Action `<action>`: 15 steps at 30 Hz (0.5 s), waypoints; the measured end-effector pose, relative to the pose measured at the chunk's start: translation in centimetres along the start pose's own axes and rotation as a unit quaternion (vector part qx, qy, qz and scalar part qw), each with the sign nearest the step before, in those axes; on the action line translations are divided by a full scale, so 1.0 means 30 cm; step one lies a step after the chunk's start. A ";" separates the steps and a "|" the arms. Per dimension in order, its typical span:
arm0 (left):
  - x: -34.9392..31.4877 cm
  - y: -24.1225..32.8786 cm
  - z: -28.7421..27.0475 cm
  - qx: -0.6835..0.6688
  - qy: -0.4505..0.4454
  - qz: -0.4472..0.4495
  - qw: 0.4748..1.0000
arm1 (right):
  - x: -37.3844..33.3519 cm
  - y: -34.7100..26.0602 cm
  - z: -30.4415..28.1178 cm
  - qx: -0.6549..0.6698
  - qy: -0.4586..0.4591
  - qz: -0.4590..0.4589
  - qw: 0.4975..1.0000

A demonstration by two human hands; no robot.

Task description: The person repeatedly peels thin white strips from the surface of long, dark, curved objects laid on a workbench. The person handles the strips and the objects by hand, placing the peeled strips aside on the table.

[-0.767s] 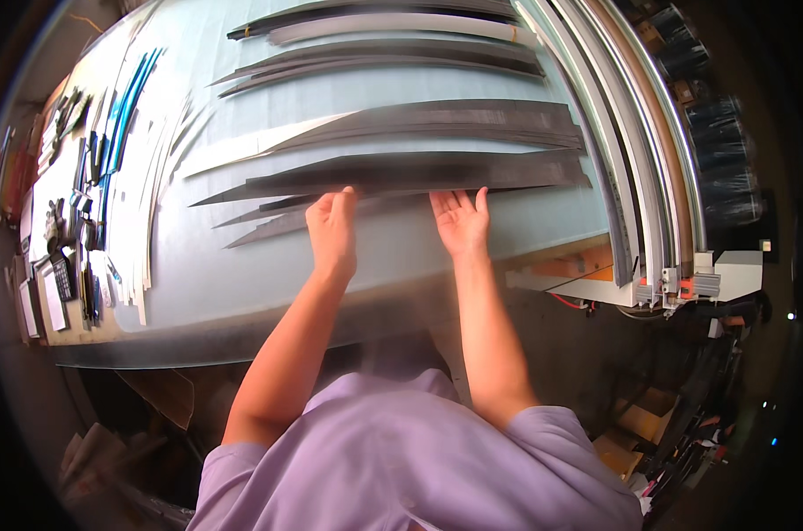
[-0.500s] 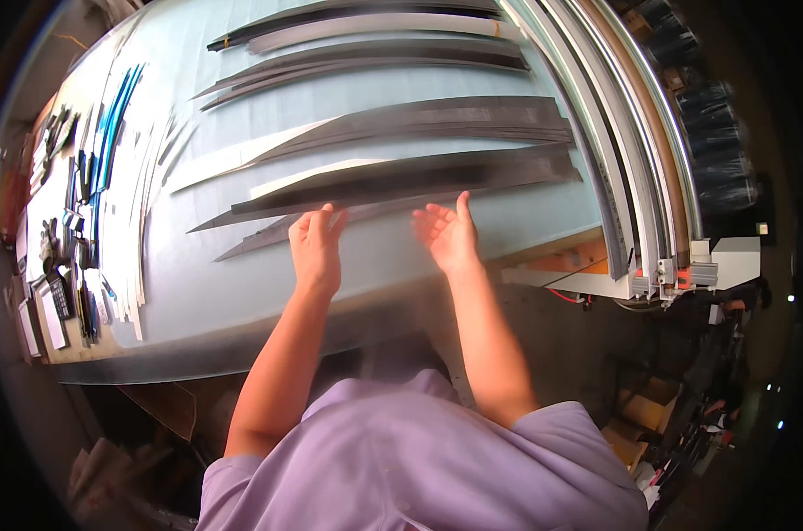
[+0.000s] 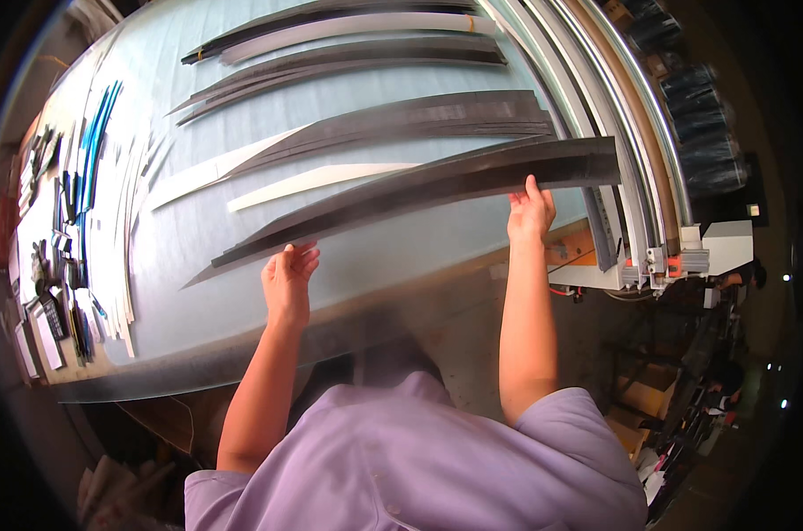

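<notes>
- Cutting table [image 3: 242, 265]: pale grey-blue surface, fills the upper and left field; curved metal rails [image 3: 632, 133] run along its edge at 2 o'clock.
- Long dark tapered strip [image 3: 419, 190]: black, blade-shaped, wide end at 3 o'clock, pointed tip toward 8 o'clock; held by both hands over the table's near edge, apparently raised off the surface.
- Other dark tapered strips [image 3: 401, 119]: several, lying flat in rows from centre to 12 o'clock.
- White tapered strips [image 3: 313, 180]: two, flat on the table just beyond the held strip; another at 12 o'clock.
- Narrow white and blue offcuts and small tools [image 3: 83, 203]: crowded along the table's edge at 9 o'clock.
- Right hand [image 3: 531, 211]: fingers closed over the held strip's near edge, toward its wide end, thumb on top.
- Left hand [image 3: 288, 276]: fingers curled under the strip near its pointed end, pinching its edge.
</notes>
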State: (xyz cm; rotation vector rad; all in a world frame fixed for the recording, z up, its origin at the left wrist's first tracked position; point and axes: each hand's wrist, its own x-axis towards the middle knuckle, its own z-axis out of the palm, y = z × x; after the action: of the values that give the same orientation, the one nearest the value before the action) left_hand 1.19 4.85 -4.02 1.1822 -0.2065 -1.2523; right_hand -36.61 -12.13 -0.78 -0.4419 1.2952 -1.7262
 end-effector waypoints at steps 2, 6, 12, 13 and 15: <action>-0.094 -0.016 -0.075 0.002 0.001 -0.054 0.999 | -0.037 0.056 -0.172 -0.116 0.045 0.065 0.990; -0.209 -0.093 -0.161 0.004 0.034 -0.117 0.993 | -0.124 0.181 -0.350 -0.555 0.238 -0.227 0.764; -0.284 -0.049 -0.125 0.219 0.020 -0.218 0.951 | -0.354 0.253 0.280 -0.408 -0.286 -0.357 0.790; -0.284 -0.047 -0.137 0.278 -0.021 -0.222 0.934 | -0.359 0.289 0.356 -0.404 -0.359 -0.398 0.741; -0.212 -0.011 -0.151 0.375 -0.062 -0.044 0.924 | -0.339 0.371 0.456 -0.447 -0.450 -0.415 0.653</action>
State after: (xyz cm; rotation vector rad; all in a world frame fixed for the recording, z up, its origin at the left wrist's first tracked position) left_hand 1.71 12.60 -3.39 1.7749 -0.7889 -1.3715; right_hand -16.39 -12.06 -3.16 -2.4287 1.0760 -0.9393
